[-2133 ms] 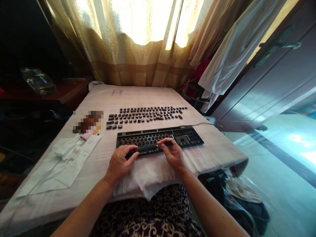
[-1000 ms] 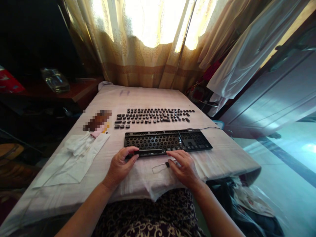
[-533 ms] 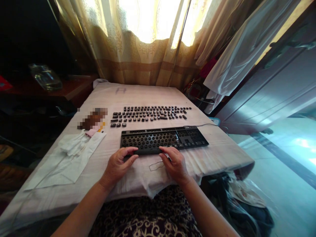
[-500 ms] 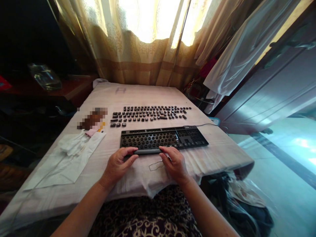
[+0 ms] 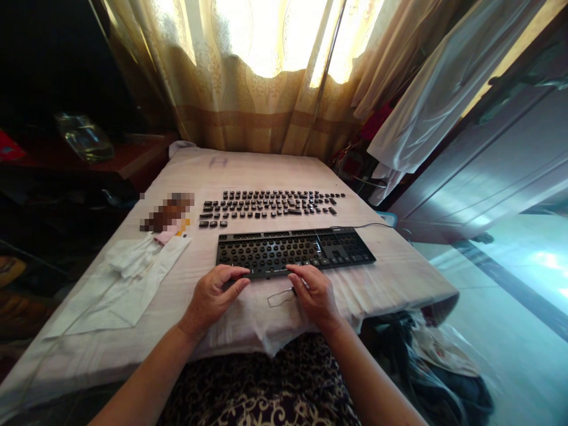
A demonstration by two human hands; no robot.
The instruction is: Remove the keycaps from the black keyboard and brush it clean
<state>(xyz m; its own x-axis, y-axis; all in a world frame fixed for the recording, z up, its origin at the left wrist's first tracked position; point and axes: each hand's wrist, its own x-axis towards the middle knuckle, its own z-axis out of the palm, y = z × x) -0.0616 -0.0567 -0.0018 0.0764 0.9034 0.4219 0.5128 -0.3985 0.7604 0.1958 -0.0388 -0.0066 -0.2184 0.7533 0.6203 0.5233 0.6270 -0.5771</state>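
Observation:
A black keyboard lies on the cloth-covered table, most of its keycaps off, with a few still seated along the front right. At its front edge a long dark space bar spans my two hands. My left hand pinches its left end between thumb and fingers; my right hand pinches the right end. The bar blends with the keyboard's edge behind it, so whether they touch is unclear. A thin bent wire loop lies on the cloth by my right hand, partly hidden by it.
Loose black keycaps stand in rows behind the keyboard. White cloth or paper lies at left, beside a pixelated brown item. The keyboard's cable runs right. A glass jar sits on the side furniture; curtains hang behind.
The space bar has turned in my fingers: its broad grey face showed before, now a darker, narrow side with a small nub shows. Both hands stay nearly in place.

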